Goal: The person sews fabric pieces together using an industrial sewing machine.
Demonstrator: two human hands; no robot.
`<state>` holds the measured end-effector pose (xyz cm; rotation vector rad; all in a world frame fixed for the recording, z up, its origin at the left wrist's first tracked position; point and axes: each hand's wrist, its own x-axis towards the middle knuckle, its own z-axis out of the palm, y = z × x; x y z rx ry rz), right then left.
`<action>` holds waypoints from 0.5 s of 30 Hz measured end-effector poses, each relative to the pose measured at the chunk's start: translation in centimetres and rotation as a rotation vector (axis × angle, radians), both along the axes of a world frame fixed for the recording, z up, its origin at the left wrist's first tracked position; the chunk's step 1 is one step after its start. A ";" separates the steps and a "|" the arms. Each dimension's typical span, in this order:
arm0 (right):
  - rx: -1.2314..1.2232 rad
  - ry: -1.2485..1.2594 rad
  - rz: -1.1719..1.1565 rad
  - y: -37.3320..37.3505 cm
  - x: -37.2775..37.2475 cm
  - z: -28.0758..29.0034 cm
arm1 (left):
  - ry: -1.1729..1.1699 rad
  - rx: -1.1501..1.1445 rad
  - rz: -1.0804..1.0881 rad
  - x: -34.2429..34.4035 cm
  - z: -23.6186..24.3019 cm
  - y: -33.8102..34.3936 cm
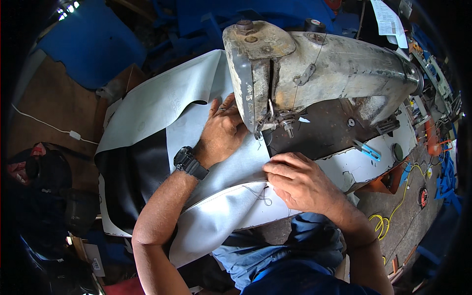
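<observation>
A worn sewing machine (339, 64) stands over light grey backed vinyl (241, 160), whose dark face shows as a black fold (132, 177) at the left. My left hand (223, 132) lies on the vinyl beside the needle area, fingers stretched out, with a black watch on the wrist. At the vinyl's right edge my right hand (300, 179) is closed, its fingertips pinching the border. Loose dark thread (265, 199) curls beside a stitched seam on the near flap (211, 221). Part of the left fingers is hidden behind the machine head.
Blue thread snips (368, 151) and a round dark disc (397, 152) lie on the white table (339, 169) at the right. A small metal bobbin part (351, 122) rests on the machine bed. Yellow cable (383, 223) loops over the floor; a white cord (54, 127) runs at the left.
</observation>
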<state>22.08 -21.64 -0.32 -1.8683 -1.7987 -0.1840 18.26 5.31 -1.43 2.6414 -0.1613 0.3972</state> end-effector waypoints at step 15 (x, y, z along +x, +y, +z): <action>0.221 -0.208 -0.312 -12.7 5.8 7.3 | -0.016 0.044 -0.022 -0.4 -0.2 0.6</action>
